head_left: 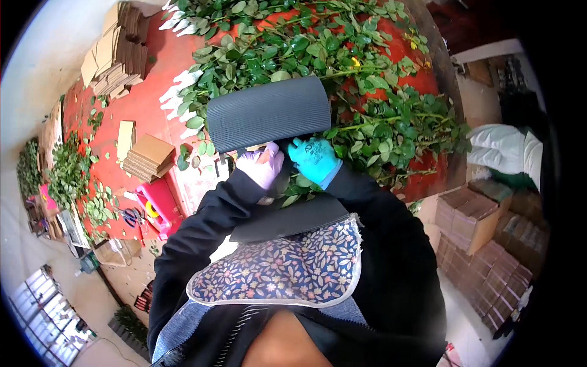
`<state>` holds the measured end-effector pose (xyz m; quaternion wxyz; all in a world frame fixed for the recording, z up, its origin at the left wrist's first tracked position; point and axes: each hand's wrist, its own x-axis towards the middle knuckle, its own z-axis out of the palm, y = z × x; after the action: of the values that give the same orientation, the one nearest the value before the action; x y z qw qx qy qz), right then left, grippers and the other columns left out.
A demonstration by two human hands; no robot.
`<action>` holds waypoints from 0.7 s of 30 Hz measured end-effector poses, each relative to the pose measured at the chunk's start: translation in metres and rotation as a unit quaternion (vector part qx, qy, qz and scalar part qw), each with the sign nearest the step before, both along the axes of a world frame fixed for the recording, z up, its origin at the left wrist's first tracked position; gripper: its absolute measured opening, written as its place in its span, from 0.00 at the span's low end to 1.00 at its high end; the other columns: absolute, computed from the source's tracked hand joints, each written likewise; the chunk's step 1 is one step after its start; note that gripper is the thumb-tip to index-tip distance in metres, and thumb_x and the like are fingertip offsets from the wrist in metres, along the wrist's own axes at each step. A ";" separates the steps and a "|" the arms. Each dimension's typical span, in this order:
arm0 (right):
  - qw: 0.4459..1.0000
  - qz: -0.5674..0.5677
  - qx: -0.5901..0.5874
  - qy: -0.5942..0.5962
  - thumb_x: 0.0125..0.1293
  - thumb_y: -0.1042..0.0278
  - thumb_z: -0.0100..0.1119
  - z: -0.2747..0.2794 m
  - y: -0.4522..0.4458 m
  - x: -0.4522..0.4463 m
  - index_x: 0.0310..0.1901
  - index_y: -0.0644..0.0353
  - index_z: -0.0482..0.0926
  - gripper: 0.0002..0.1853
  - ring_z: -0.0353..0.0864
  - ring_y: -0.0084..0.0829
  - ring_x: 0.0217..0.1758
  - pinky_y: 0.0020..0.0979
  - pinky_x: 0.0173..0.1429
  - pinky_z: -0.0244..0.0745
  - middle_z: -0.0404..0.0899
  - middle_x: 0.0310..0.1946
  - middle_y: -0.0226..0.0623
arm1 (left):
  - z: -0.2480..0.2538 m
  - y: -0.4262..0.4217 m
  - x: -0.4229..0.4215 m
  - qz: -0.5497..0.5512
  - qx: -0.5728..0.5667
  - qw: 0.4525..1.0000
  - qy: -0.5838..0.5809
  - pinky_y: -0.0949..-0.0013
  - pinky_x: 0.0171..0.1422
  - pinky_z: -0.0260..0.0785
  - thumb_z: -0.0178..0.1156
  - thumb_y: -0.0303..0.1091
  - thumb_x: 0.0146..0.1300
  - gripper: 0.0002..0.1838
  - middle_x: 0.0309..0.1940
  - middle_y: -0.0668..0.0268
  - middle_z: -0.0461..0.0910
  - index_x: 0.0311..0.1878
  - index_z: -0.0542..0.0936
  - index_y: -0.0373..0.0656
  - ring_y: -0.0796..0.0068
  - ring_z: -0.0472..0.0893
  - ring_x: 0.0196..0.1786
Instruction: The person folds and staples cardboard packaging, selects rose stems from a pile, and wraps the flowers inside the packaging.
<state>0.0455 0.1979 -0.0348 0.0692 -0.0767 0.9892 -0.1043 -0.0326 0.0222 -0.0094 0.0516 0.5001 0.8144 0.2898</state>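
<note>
My left hand (263, 166), in a pale purple glove, is closed just below a dark grey ribbed sheet (269, 113) that curves like a half roll. Beside it my right hand (315, 161), in a teal glove with dark print, is also closed, its fingers curled inward. The two hands are close together at the sheet's lower edge. What lies inside their grip is hidden. Under my forearms is a smooth black flap (290, 220). Leafy green stems (391, 125) lie right of and beyond the sheet, with white pointed pieces (180, 95) at the left ends of some.
On the red table (162, 67) stand stacked cardboard pieces (116, 55) and a smaller cardboard pile (148, 158). A pink holder (159, 208) and scissors (132, 217) lie at the left edge. Cardboard boxes (468, 217) are stacked on the floor at right. A floral apron (275, 269) covers my lap.
</note>
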 end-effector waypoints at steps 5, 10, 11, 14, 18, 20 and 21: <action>0.997 0.013 -0.011 0.070 0.54 0.63 0.61 -0.010 0.000 -0.002 0.44 0.52 0.78 0.15 0.82 0.36 0.38 0.41 0.37 0.76 0.79 0.41 0.33 | 0.012 -0.050 0.006 -0.011 -0.098 0.995 0.035 0.59 0.20 0.67 0.52 0.29 0.66 0.04 0.16 0.63 0.74 0.42 0.72 0.42 0.62 0.77 0.17; 0.993 -0.012 -0.033 0.109 0.56 0.66 0.58 -0.001 0.005 -0.005 0.42 0.53 0.78 0.11 0.83 0.37 0.40 0.42 0.39 0.77 0.80 0.37 0.33 | -0.043 -0.137 0.002 0.104 -0.337 0.936 -0.011 0.49 0.39 0.70 0.59 0.31 0.59 0.05 0.25 0.57 0.77 0.39 0.77 0.45 0.50 0.80 0.33; 0.995 -0.016 -0.038 0.095 0.56 0.66 0.59 -0.002 0.006 -0.005 0.42 0.53 0.77 0.11 0.83 0.38 0.40 0.42 0.39 0.77 0.80 0.36 0.34 | -0.038 -0.147 -0.003 0.037 -0.232 0.972 0.021 0.50 0.38 0.70 0.62 0.31 0.56 0.08 0.26 0.56 0.75 0.39 0.76 0.45 0.49 0.78 0.32; 0.997 -0.007 -0.059 0.050 0.55 0.67 0.60 0.002 0.001 -0.005 0.40 0.54 0.76 0.10 0.82 0.38 0.38 0.42 0.37 0.76 0.80 0.36 0.35 | -0.057 -0.136 -0.004 0.173 0.028 0.965 -0.196 0.55 0.35 0.70 0.60 0.29 0.57 0.07 0.23 0.58 0.72 0.37 0.73 0.41 0.54 0.77 0.30; 0.994 -0.037 -0.102 0.030 0.56 0.68 0.60 -0.005 0.000 -0.004 0.46 0.53 0.79 0.14 0.82 0.39 0.38 0.41 0.36 0.76 0.81 0.38 0.33 | -0.063 -0.071 -0.001 0.267 0.133 0.941 -0.159 0.57 0.36 0.70 0.64 0.39 0.64 0.16 0.25 0.55 0.78 0.44 0.73 0.37 0.55 0.79 0.30; 0.997 -0.042 -0.058 0.031 0.55 0.69 0.60 -0.006 -0.002 -0.003 0.47 0.52 0.79 0.16 0.82 0.39 0.37 0.41 0.37 0.76 0.81 0.37 0.34 | -0.074 -0.067 -0.001 0.303 0.070 0.942 -0.128 0.57 0.40 0.73 0.69 0.42 0.59 0.21 0.29 0.54 0.81 0.46 0.73 0.38 0.56 0.81 0.33; 0.997 -0.045 -0.057 0.030 0.55 0.69 0.60 -0.008 -0.001 -0.002 0.47 0.52 0.79 0.16 0.82 0.39 0.37 0.41 0.37 0.76 0.81 0.37 0.34 | -0.077 -0.068 0.000 0.325 0.074 0.916 -0.222 0.58 0.41 0.73 0.71 0.43 0.57 0.24 0.30 0.55 0.81 0.47 0.73 0.38 0.57 0.81 0.35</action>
<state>0.0439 0.1970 -0.0426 0.0307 -0.0393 0.9857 -0.1607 -0.0324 -0.0457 -0.0864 0.0965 0.1329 0.8759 0.4537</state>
